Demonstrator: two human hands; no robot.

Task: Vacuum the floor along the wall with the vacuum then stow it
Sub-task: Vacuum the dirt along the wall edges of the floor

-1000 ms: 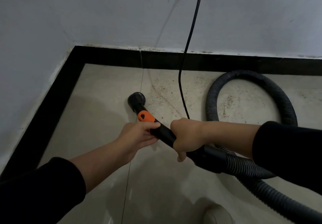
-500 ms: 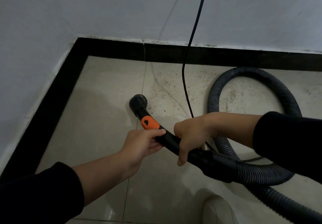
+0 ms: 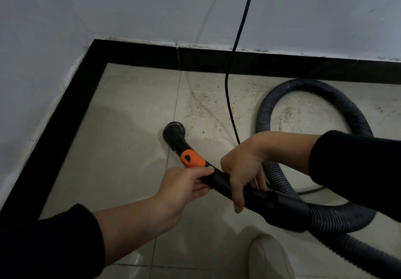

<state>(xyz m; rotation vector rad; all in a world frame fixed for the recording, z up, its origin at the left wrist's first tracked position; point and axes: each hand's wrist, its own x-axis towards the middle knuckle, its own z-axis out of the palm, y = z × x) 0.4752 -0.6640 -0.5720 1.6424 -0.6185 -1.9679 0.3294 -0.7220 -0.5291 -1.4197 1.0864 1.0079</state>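
Black skirting (image 3: 65,113) runs down the left wall into the corner. My left hand (image 3: 184,188) grips the vacuum's black wand (image 3: 271,200) just below the orange collar (image 3: 192,159), fingers curled round it. Nozzle (image 3: 173,131) is down at the pale floor (image 3: 130,126) near the corner, at the edge of a patch of dark grit (image 3: 201,103); contact unclear. Power cord (image 3: 230,96) hangs in front of the back wall. Right hand (image 3: 243,166) wraps the wand further back. Ribbed hose (image 3: 351,113) loops on the floor, far right
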